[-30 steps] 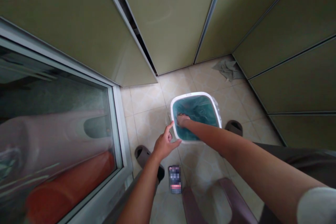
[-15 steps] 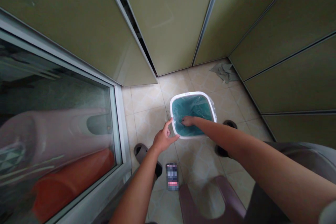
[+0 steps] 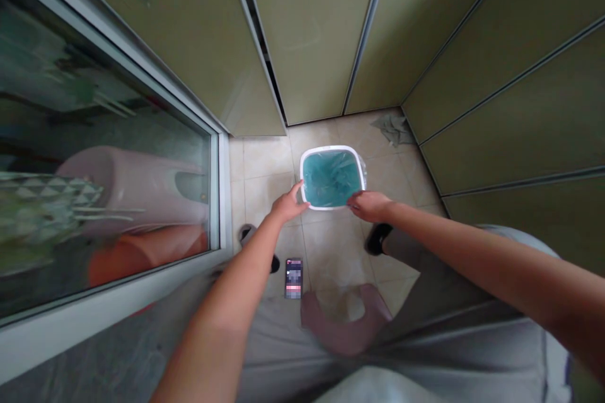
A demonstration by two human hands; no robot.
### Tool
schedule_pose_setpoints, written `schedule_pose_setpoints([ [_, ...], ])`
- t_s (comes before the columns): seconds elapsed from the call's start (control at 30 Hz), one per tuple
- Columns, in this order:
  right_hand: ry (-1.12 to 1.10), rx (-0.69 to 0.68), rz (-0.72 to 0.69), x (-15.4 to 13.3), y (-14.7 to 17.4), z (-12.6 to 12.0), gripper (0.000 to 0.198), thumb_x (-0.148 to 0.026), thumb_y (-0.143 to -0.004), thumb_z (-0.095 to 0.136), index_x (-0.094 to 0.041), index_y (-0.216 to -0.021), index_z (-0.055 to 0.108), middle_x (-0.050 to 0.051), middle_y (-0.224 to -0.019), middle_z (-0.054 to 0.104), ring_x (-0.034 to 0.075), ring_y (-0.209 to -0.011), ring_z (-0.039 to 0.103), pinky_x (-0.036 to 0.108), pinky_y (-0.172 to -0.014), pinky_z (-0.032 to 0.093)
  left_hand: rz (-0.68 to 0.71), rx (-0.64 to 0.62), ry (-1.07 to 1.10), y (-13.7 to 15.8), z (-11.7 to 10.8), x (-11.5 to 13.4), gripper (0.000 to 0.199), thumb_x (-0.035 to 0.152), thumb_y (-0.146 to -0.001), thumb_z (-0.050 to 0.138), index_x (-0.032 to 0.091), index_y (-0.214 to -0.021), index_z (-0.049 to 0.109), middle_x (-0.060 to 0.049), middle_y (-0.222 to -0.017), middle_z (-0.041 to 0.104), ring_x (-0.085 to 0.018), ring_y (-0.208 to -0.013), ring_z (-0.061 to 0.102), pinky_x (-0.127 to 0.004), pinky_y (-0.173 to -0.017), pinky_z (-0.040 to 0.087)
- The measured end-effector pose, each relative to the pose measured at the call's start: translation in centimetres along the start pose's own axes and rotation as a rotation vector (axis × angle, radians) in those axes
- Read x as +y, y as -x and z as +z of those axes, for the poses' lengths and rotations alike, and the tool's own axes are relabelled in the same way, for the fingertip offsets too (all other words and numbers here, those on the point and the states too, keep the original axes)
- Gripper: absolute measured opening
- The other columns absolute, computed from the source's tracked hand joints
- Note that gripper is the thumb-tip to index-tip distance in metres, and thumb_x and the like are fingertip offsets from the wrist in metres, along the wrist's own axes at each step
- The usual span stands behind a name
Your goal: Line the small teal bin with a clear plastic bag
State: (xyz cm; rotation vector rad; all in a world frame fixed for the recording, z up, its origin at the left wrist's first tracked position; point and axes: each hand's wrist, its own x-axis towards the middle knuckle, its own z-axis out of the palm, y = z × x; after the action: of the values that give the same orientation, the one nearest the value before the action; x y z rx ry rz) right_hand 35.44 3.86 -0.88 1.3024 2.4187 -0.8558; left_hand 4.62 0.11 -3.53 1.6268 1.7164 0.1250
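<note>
A white-rimmed trash bin (image 3: 310,152) stands on the tiled floor, lined with a clear plastic bag (image 3: 363,170) whose edge sticks out past the rim on the right. The inside looks teal, and I make out nothing lying in it. My left hand (image 3: 286,204) grips the rim at the near left corner, with thumb and forefinger spread along it. At the near right corner my right hand (image 3: 369,205) has its fingers closed over the rim and the bag's edge. Its fingertips are partly hidden.
A phone (image 3: 293,278) lies on the floor between my slippered feet, beside a mauve plastic stool (image 3: 338,330). A grey cloth (image 3: 393,128) lies by the cabinet corner. Cabinet doors (image 3: 316,31) enclose the back and right; a glass door (image 3: 220,195) borders the left.
My right hand has come up out of the bin and now holds its near right rim. The left hand stays at the left corner. My view has shifted, showing more of my legs.
</note>
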Motion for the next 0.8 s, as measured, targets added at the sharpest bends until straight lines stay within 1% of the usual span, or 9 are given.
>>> schedule_pose_setpoints([
  [0.07, 0.06, 0.051, -0.057, 0.1, 2.0, -0.4, 0.023, -0.026, -0.095, 0.058, -0.022, -0.108, 0.077, 0.015, -0.118, 0.074, 0.029, -0.116, 0.066, 0.034, -0.096, 0.048, 0.039, 0.066, -0.058, 0.6, -0.8, 1.5, 0.067, 0.039, -0.087, 0.07, 0.028, -0.152, 0.054, 0.0, -0.083, 0.063, -0.017, -0.076, 0.059, -0.026, -0.067, 0.039],
  [0.13, 0.057, 0.097, -0.026, -0.1, 3.6, -0.8, 0.028, -0.026, -0.097, 0.054, -0.023, -0.112, 0.077, 0.012, -0.12, 0.074, 0.028, -0.113, 0.067, 0.033, -0.092, 0.048, 0.099, 0.121, -0.074, 1.5, -2.1, 3.2, 0.05, 0.033, -0.088, 0.068, 0.026, -0.137, 0.066, -0.002, -0.09, 0.066, -0.017, -0.079, 0.059, -0.026, -0.069, 0.041],
  [0.2, -0.016, 0.14, 0.052, -0.4, 4.8, -1.2, 0.03, -0.029, -0.098, 0.052, -0.025, -0.115, 0.077, 0.009, -0.116, 0.077, 0.025, -0.104, 0.07, 0.03, -0.086, 0.049, 0.154, 0.134, -0.057, 2.9, -3.5, 4.9, 0.038, 0.032, -0.088, 0.067, 0.024, -0.125, 0.072, -0.001, -0.086, 0.066, -0.016, -0.075, 0.057, -0.026, -0.069, 0.041],
  [0.3, -0.11, 0.182, 0.104, -1.1, 6.4, -1.4, 0.032, -0.031, -0.099, 0.051, -0.025, -0.116, 0.078, 0.007, -0.11, 0.079, 0.023, -0.098, 0.071, 0.027, -0.083, 0.048, 0.23, 0.069, -0.005, 5.7, -4.8, 6.4, 0.028, 0.034, -0.089, 0.064, 0.019, -0.109, 0.075, 0.001, -0.075, 0.062, -0.014, -0.067, 0.052, -0.026, -0.065, 0.038],
  [0.43, -0.19, 0.237, 0.141, -1.8, 8.3, -0.5, 0.031, -0.03, -0.1, 0.051, -0.023, -0.113, 0.078, 0.008, -0.109, 0.079, 0.023, -0.101, 0.072, 0.026, -0.085, 0.048, 0.199, 0.003, 0.105, 9.5, -4.0, 5.5, 0.028, 0.037, -0.091, 0.058, 0.018, -0.105, 0.074, 0.003, -0.067, 0.056, -0.013, -0.061, 0.048, -0.024, -0.06, 0.035],
  [0.53, -0.242, 0.225, 0.157, -2.1, 9.1, 0.9, 0.029, -0.027, -0.099, 0.052, -0.022, -0.109, 0.079, 0.009, -0.11, 0.079, 0.023, -0.102, 0.072, 0.027, -0.087, 0.049, 0.122, -0.033, 0.047, 10.7, -2.3, 4.2, 0.022, 0.031, -0.086, 0.065, 0.02, -0.101, 0.075, 0.004, -0.066, 0.057, -0.012, -0.06, 0.049, -0.024, -0.059, 0.034],
  [0.67, -0.377, 0.284, 0.155, -2.4, 8.6, 1.0, 0.025, -0.019, -0.092, 0.058, -0.021, -0.105, 0.078, 0.007, -0.088, 0.076, 0.023, -0.085, 0.07, 0.03, -0.078, 0.051, 0.137, -0.024, 0.153, 10.1, -2.0, 4.5, 0.029, 0.023, -0.086, 0.064, 0.016, -0.111, 0.076, 0.005, -0.064, 0.053, -0.011, -0.059, 0.047, -0.025, -0.061, 0.037],
  [0.73, -0.544, 0.41, 0.154, -2.6, 8.2, -1.3, 0.032, -0.018, -0.09, 0.06, -0.019, -0.117, 0.075, 0.003, -0.069, 0.067, 0.02, -0.068, 0.062, 0.031, -0.065, 0.049, 0.223, 0.083, 0.315, 9.8, -3.8, 6.0, 0.041, 0.023, -0.089, 0.062, 0.015, -0.128, 0.071, 0.005, -0.064, 0.05, -0.011, -0.059, 0.045, -0.026, -0.06, 0.039],
  [0.8, -0.744, 0.567, 0.106, -3.1, 8.5, -5.5, 0.047, -0.021, -0.091, 0.06, -0.016, -0.138, 0.064, -0.003, -0.058, 0.053, 0.017, -0.055, 0.05, 0.03, -0.054, 0.042, 0.351, 0.26, 0.463, 10.7, -7.0, 8.5, 0.057, 0.025, -0.091, 0.063, 0.016, -0.148, 0.058, 0.005, -0.068, 0.049, -0.011, -0.061, 0.045, -0.025, -0.062, 0.042],
])
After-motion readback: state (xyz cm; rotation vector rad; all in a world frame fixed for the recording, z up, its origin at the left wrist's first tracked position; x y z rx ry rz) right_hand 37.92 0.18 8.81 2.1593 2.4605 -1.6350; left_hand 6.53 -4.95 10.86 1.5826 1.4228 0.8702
